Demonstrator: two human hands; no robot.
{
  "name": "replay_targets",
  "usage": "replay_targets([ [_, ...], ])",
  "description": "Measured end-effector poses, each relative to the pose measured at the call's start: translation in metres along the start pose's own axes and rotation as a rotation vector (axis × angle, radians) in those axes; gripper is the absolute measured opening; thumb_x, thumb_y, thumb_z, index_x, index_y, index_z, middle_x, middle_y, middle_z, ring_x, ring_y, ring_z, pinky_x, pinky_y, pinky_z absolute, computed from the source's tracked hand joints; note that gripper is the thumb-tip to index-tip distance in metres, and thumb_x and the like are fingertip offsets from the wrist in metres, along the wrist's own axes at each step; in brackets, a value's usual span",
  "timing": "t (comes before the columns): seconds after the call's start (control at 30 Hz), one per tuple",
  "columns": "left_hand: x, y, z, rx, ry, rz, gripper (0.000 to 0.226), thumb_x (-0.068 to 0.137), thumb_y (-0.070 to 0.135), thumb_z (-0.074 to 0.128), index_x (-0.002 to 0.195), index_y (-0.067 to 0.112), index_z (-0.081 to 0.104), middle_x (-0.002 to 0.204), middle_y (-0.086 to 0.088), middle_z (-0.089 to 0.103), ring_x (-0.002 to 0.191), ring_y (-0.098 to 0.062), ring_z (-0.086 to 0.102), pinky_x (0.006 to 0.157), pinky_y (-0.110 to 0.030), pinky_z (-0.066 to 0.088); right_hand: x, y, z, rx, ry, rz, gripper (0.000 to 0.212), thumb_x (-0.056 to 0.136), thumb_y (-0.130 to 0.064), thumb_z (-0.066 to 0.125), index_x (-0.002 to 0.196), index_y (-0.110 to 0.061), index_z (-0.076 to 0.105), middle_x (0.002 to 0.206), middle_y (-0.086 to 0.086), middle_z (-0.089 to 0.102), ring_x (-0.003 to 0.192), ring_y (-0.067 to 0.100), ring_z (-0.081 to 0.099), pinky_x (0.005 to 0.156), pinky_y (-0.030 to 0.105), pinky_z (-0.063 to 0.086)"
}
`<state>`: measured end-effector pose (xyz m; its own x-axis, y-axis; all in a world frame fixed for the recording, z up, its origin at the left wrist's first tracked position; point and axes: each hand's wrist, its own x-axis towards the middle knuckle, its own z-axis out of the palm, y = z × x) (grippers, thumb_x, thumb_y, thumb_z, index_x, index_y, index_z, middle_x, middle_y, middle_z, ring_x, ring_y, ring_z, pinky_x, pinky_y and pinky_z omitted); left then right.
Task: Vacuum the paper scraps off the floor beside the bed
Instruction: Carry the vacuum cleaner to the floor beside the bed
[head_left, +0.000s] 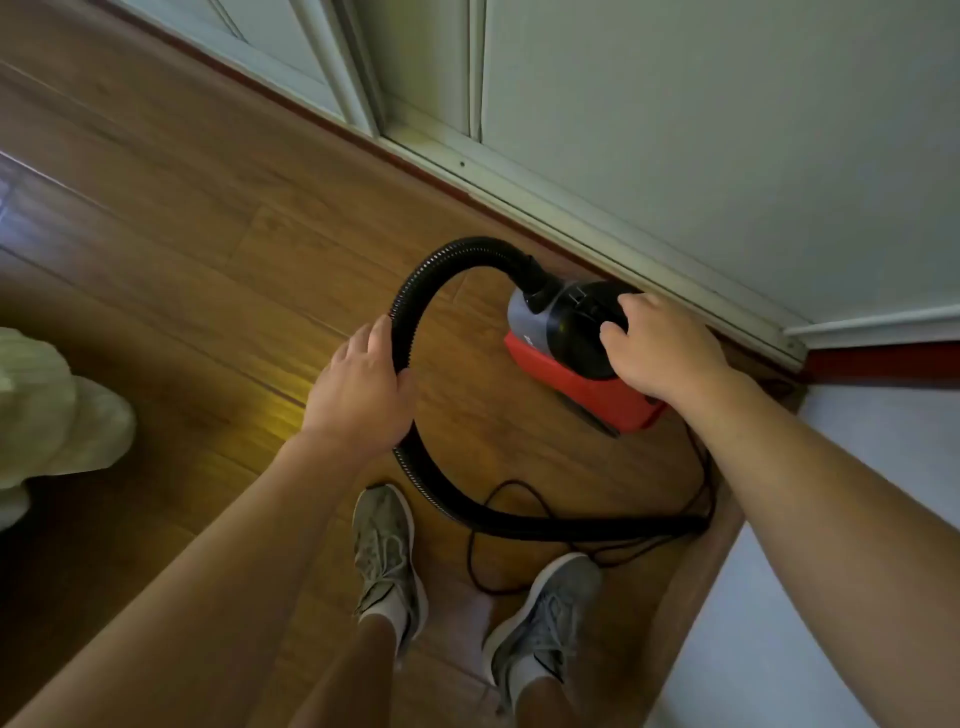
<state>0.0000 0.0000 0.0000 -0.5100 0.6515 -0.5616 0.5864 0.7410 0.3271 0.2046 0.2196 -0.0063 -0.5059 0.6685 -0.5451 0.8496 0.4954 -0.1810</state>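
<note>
a: where's the machine right now?

b: the small red-and-grey canister vacuum with the black domed top (569, 343) sits on the brown wood-plank floor (182, 249), close against the white sliding wardrobe track (597, 228). the right hand (662, 351) lies over the black top, fingers curled down onto it — whether it's gripping a handle or pressing a switch, i can't tell.

a: and the other hand?

b: the left hand (363, 389) is wrapped around the ribbed black flexible hose (415, 291), which arcs up out of the vacuum's front, loops down past the grey sneakers (387, 551) and runs off to the right. a thin black power cord (498, 540) trails loose on the floor by the feet.

a: how do you think it will handle?

b: the body looks compact and plastic, likely light enough for one hand at the top. the hose is soft and springy — it will want to coil back, so i'd hold it nearer the nozzle end for aiming. the cord could snag a shoe.

a: any paper scraps?

b: none visible here; the pale surface at the right edge may be the bed.
</note>
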Motion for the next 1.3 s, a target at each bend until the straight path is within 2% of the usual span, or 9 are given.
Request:
replay_targets([
  [0.1, 0.012, -0.007, 0.014, -0.020, 0.007, -0.063, 0.071, 0.102, 0.030, 0.047, 0.161, 0.013, 0.010, 0.162, -0.011, 0.031, 0.147, -0.032, 0.034, 0.112, -0.049, 0.040, 0.015, 0.008, 0.013, 0.010, 0.027, 0.007, 0.042, 0.099, -0.039, 0.038, 0.127, -0.011, 0.054, 0.126, 0.011, 0.059, 0.109, 0.030, 0.057, 0.080, 0.038, 0.047],
  [0.3, 0.027, -0.018, 0.040, -0.022, 0.000, -0.129, 0.079, 0.102, 0.030, 0.049, 0.161, 0.011, 0.001, 0.157, -0.018, 0.034, 0.137, -0.037, 0.045, 0.102, -0.050, 0.049, 0.041, 0.018, 0.036, 0.006, -0.007, 0.031, 0.047, 0.103, -0.038, 0.038, 0.138, -0.008, 0.049, 0.135, 0.014, 0.055, 0.121, 0.032, 0.054, 0.091, 0.041, 0.047],
  [0.43, 0.031, -0.022, 0.054, -0.046, 0.022, -0.145, 0.079, 0.103, 0.030, 0.048, 0.161, 0.013, -0.002, 0.153, -0.018, 0.041, 0.118, -0.038, 0.060, 0.084, -0.046, 0.056, 0.051, 0.026, 0.051, 0.003, -0.016, 0.030, 0.045, 0.105, -0.036, 0.035, 0.136, -0.007, 0.050, 0.133, 0.016, 0.055, 0.119, 0.035, 0.055, 0.091, 0.044, 0.047],
  [0.53, 0.030, -0.026, 0.062, -0.075, 0.054, -0.140, 0.078, 0.103, 0.028, 0.049, 0.161, 0.014, 0.000, 0.146, -0.019, 0.049, 0.106, -0.036, 0.064, 0.079, -0.047, 0.058, 0.053, 0.027, 0.058, 0.030, -0.014, 0.042, 0.042, 0.106, -0.033, 0.035, 0.134, -0.005, 0.050, 0.128, 0.018, 0.057, 0.113, 0.037, 0.057, 0.089, 0.047, 0.049],
  [0.83, 0.026, -0.025, 0.064, -0.153, 0.084, -0.125, 0.076, 0.102, 0.022, 0.053, 0.161, 0.015, 0.006, 0.151, -0.018, 0.045, 0.120, -0.039, 0.059, 0.089, -0.048, 0.055, 0.056, 0.027, 0.061, 0.184, -0.009, 0.120, 0.040, 0.107, -0.030, 0.038, 0.138, -0.007, 0.047, 0.127, 0.018, 0.060, 0.116, 0.037, 0.056, 0.086, 0.042, 0.045],
  [0.97, 0.021, -0.024, 0.059, -0.173, 0.096, -0.117, 0.075, 0.102, 0.021, 0.053, 0.161, 0.014, 0.007, 0.153, -0.018, 0.041, 0.126, -0.040, 0.055, 0.095, -0.049, 0.051, 0.054, 0.028, 0.061, 0.276, -0.057, 0.198, 0.042, 0.106, -0.033, 0.041, 0.142, -0.013, 0.047, 0.135, 0.016, 0.057, 0.125, 0.037, 0.053, 0.096, 0.043, 0.044],
  [1.07, 0.013, -0.024, 0.053, -0.200, 0.110, -0.095, 0.075, 0.102, 0.021, 0.054, 0.161, 0.013, 0.008, 0.155, -0.017, 0.040, 0.129, -0.040, 0.053, 0.098, -0.049, 0.050, 0.043, 0.029, 0.064, 0.305, -0.080, 0.216, 0.038, 0.105, -0.033, 0.043, 0.138, -0.015, 0.051, 0.128, 0.014, 0.061, 0.120, 0.035, 0.057, 0.089, 0.038, 0.045],
  [1.2, 0.000, -0.024, 0.044, -0.241, 0.125, -0.097, 0.069, 0.101, 0.023, 0.056, 0.158, 0.015, 0.018, 0.150, -0.011, 0.046, 0.124, -0.036, 0.057, 0.092, -0.045, 0.052, 0.023, 0.022, 0.062, 0.381, -0.102, 0.225, 0.033, 0.104, -0.037, 0.043, 0.131, -0.022, 0.053, 0.112, 0.008, 0.067, 0.107, 0.030, 0.064, 0.090, 0.044, 0.052],
  [1.3, -0.010, -0.020, 0.032, -0.298, 0.157, -0.094, 0.064, 0.101, 0.023, 0.058, 0.155, 0.016, 0.024, 0.142, -0.008, 0.052, 0.117, -0.032, 0.060, 0.086, -0.042, 0.054, 0.008, 0.013, 0.049, 0.427, -0.088, 0.216, 0.031, 0.104, -0.037, 0.042, 0.129, -0.023, 0.054, 0.109, 0.005, 0.067, 0.104, 0.027, 0.063, 0.086, 0.041, 0.050],
])
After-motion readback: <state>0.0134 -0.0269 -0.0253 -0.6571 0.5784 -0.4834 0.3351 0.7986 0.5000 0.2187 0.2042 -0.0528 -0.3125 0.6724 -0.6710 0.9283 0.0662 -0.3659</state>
